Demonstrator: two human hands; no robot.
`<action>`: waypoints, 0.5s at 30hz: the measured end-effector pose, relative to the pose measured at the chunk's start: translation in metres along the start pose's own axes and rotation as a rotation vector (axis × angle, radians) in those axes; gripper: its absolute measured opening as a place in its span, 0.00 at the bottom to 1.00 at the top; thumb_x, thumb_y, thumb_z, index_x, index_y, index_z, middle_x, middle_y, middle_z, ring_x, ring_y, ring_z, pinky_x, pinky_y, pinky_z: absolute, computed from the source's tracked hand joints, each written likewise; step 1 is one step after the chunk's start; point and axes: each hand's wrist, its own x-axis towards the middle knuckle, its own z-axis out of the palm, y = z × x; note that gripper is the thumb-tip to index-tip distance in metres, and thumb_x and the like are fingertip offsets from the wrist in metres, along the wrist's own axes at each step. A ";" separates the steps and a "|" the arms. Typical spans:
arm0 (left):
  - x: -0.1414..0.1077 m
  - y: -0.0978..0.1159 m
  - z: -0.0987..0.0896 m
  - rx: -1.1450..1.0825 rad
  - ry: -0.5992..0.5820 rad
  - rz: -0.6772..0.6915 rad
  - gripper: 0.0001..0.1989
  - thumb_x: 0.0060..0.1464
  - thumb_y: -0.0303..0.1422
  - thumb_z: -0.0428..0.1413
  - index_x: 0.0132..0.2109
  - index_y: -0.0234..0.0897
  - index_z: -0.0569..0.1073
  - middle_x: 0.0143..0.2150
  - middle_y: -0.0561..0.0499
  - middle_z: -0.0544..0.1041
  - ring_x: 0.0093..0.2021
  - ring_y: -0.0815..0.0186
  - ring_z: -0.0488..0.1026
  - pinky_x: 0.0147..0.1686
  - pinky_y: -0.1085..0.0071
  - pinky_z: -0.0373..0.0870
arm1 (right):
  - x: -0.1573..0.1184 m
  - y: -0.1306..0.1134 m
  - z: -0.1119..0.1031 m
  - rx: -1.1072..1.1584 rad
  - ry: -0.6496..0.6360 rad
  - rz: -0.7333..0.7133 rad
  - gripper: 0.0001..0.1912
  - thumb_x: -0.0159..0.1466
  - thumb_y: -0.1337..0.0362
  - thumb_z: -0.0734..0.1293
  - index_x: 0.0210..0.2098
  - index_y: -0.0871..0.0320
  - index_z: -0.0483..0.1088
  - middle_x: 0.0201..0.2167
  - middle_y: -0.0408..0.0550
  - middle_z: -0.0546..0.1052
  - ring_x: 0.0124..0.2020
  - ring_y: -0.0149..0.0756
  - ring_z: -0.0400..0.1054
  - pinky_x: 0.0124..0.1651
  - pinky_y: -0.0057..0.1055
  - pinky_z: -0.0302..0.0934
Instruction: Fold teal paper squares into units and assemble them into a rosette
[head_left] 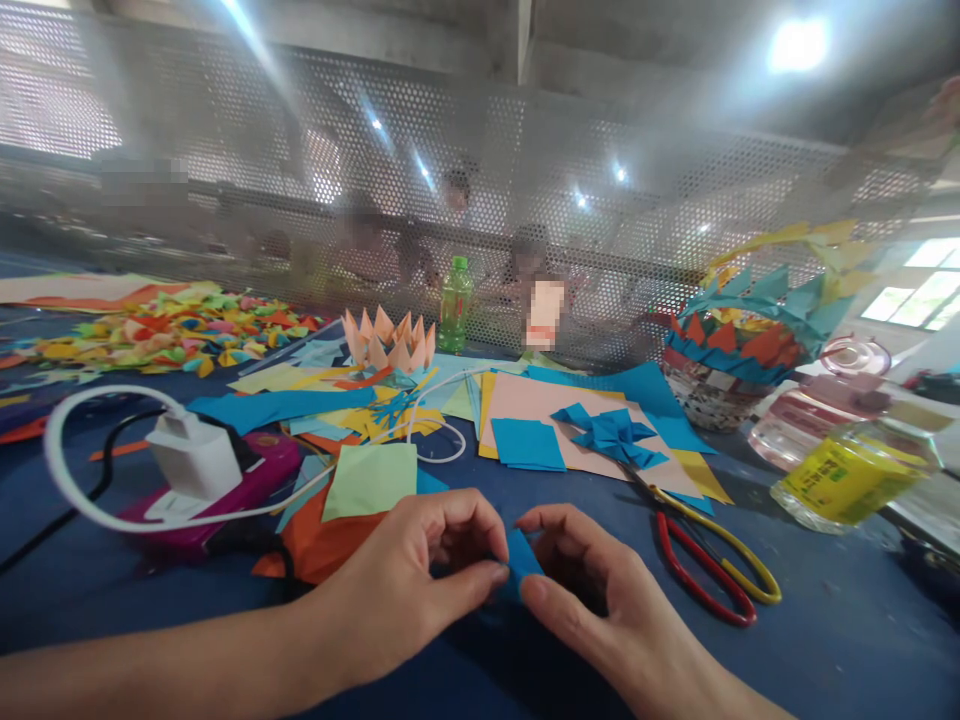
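A small piece of folded blue paper (523, 566) is held between my two hands, low in the middle of the view. My left hand (442, 565) pinches its left edge with thumb and fingertips. On the other side, my right hand (592, 570) grips it between thumb and curled fingers. Part of the paper is hidden behind the fingers. Beyond the hands lie a stack of blue paper squares (527, 444) and a heap of folded blue pieces (615, 435) on a pink sheet. Scissors (720, 570) with one red and one yellow handle rest right of my right hand.
A purple power strip (262, 470) with a white charger (193, 455) and looping cable is at left. Light green paper (371, 480) lies behind my left hand. Further off stand a peach paper ring (390, 345), a green bottle (456, 308), a paper basket (720, 385) and a yellow-labelled bottle (851, 475).
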 end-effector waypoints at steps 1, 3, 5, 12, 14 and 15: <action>-0.001 0.000 0.001 0.022 0.000 0.005 0.03 0.51 0.30 0.57 0.32 0.37 0.70 0.25 0.58 0.70 0.27 0.70 0.66 0.28 0.75 0.62 | 0.001 0.001 0.001 -0.013 -0.012 0.020 0.11 0.60 0.57 0.67 0.37 0.57 0.67 0.22 0.37 0.61 0.25 0.28 0.53 0.27 0.25 0.50; -0.003 -0.001 0.001 0.060 -0.001 0.015 0.02 0.52 0.30 0.56 0.32 0.37 0.70 0.26 0.58 0.69 0.27 0.70 0.66 0.28 0.75 0.62 | 0.002 0.004 0.003 -0.049 -0.022 0.045 0.12 0.59 0.57 0.68 0.27 0.57 0.63 0.20 0.36 0.56 0.24 0.27 0.48 0.25 0.26 0.46; -0.004 -0.002 0.002 0.084 -0.002 0.031 0.02 0.53 0.30 0.55 0.32 0.38 0.70 0.27 0.58 0.70 0.28 0.70 0.66 0.28 0.75 0.62 | 0.002 0.006 0.006 -0.076 -0.004 0.051 0.15 0.58 0.59 0.68 0.23 0.57 0.59 0.19 0.35 0.53 0.23 0.27 0.46 0.24 0.26 0.43; -0.005 0.000 0.001 0.051 -0.027 0.064 0.03 0.53 0.28 0.56 0.34 0.38 0.69 0.28 0.58 0.69 0.28 0.71 0.65 0.29 0.75 0.63 | 0.003 0.009 0.007 0.048 0.005 0.041 0.15 0.59 0.58 0.69 0.22 0.58 0.62 0.18 0.35 0.54 0.22 0.25 0.46 0.23 0.25 0.42; -0.005 0.001 0.000 -0.006 -0.041 0.052 0.05 0.53 0.27 0.58 0.34 0.38 0.68 0.28 0.59 0.70 0.29 0.71 0.66 0.30 0.76 0.64 | 0.002 0.007 0.006 0.113 -0.012 0.048 0.15 0.57 0.58 0.70 0.22 0.59 0.64 0.19 0.36 0.58 0.23 0.26 0.50 0.25 0.24 0.46; -0.005 0.001 0.000 -0.047 -0.052 0.038 0.06 0.52 0.27 0.59 0.35 0.38 0.67 0.28 0.59 0.69 0.28 0.72 0.66 0.30 0.76 0.65 | 0.002 0.007 0.005 0.146 -0.021 0.057 0.14 0.57 0.58 0.70 0.23 0.59 0.65 0.20 0.38 0.61 0.24 0.27 0.52 0.27 0.24 0.49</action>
